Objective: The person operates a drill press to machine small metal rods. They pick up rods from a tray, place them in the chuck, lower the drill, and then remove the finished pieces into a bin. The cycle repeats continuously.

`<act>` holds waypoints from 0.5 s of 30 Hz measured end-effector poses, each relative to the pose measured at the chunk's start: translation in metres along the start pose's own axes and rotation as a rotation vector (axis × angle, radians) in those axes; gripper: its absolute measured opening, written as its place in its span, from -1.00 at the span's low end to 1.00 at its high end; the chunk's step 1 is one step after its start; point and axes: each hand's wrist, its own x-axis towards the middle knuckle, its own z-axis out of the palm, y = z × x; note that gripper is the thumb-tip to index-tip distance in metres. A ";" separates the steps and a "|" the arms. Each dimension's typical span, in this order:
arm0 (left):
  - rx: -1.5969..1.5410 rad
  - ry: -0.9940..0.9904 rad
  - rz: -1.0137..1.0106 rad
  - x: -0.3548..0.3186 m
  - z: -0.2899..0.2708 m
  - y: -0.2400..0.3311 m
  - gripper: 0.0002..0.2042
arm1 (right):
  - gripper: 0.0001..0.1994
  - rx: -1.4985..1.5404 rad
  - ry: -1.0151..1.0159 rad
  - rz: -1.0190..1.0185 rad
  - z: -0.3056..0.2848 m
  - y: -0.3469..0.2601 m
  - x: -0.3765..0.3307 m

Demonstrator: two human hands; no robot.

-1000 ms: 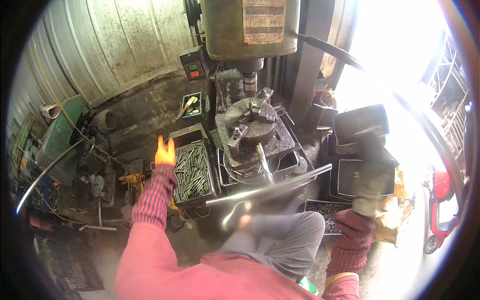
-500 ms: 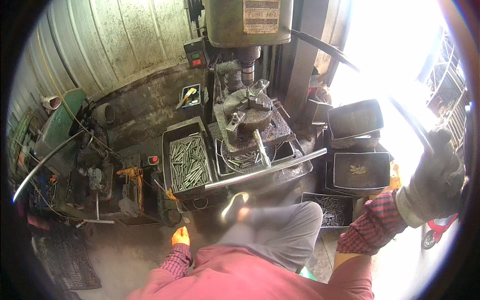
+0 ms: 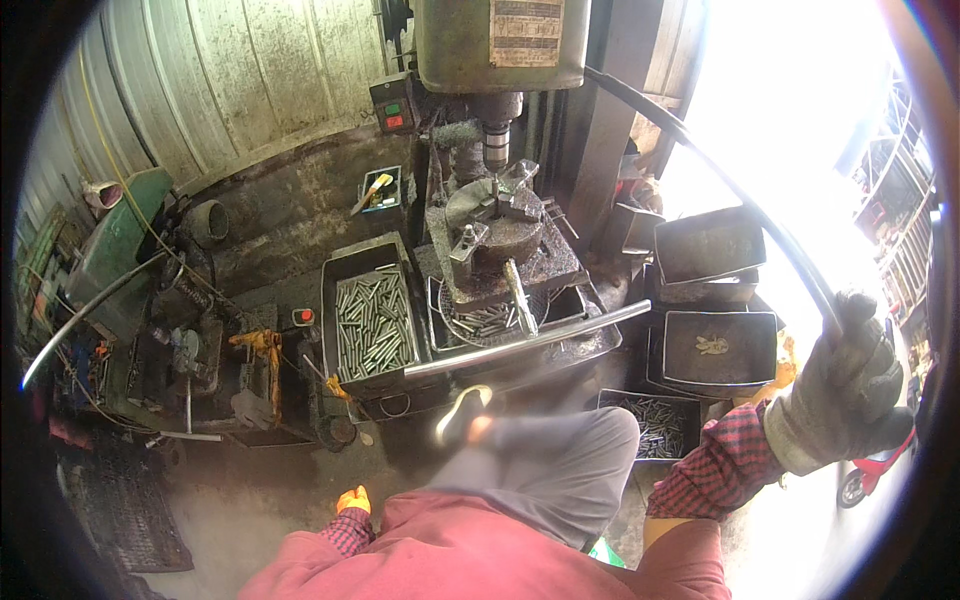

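My right hand (image 3: 845, 385), in a grey work glove, is closed around the end of a long dark lever (image 3: 690, 145). The lever runs up to the drill press head (image 3: 500, 45). Under that head, the drill chuck (image 3: 497, 140) points down at a round clamping fixture (image 3: 495, 220) on the metal-chip-covered press table. My left hand (image 3: 353, 499), in an orange glove, hangs low beside my body, apart from the machine. Its fingers are too small to read, and I see nothing in it.
A metal tray (image 3: 372, 320) of short metal pins stands left of the press. A shiny bar (image 3: 530, 340) crosses in front of the table. Stacked bins (image 3: 720, 345) and a low bin of dark pins (image 3: 655, 425) stand to the right. A switch box (image 3: 393, 105) hangs behind.
My right hand and the lever's end have moved down and a little left. My left hand has dropped slightly lower and nearer my body.
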 end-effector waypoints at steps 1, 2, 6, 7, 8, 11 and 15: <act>0.009 -0.008 0.001 0.000 0.001 0.002 -0.50 | -0.39 0.086 0.059 -0.013 0.001 0.000 -0.002; -0.016 0.003 0.007 -0.001 0.000 0.005 -0.50 | -0.37 0.099 0.130 -0.032 0.002 0.001 -0.004; -0.077 0.029 0.028 -0.007 -0.006 0.020 -0.50 | -0.32 -0.076 0.454 -0.128 0.004 0.007 -0.016; -0.084 0.031 0.034 -0.007 -0.008 0.024 -0.50 | -0.31 -0.140 0.538 -0.154 0.003 0.007 -0.019; -0.113 0.039 0.036 -0.009 -0.009 0.027 -0.51 | -0.32 -0.159 0.510 -0.133 0.000 0.006 -0.022; -0.086 0.058 0.087 -0.009 -0.014 0.031 -0.52 | -0.37 -0.292 0.554 -0.133 -0.012 0.004 -0.029; -0.095 0.054 0.060 -0.007 -0.013 0.028 -0.50 | -0.50 -0.394 0.481 -0.130 -0.027 0.006 -0.037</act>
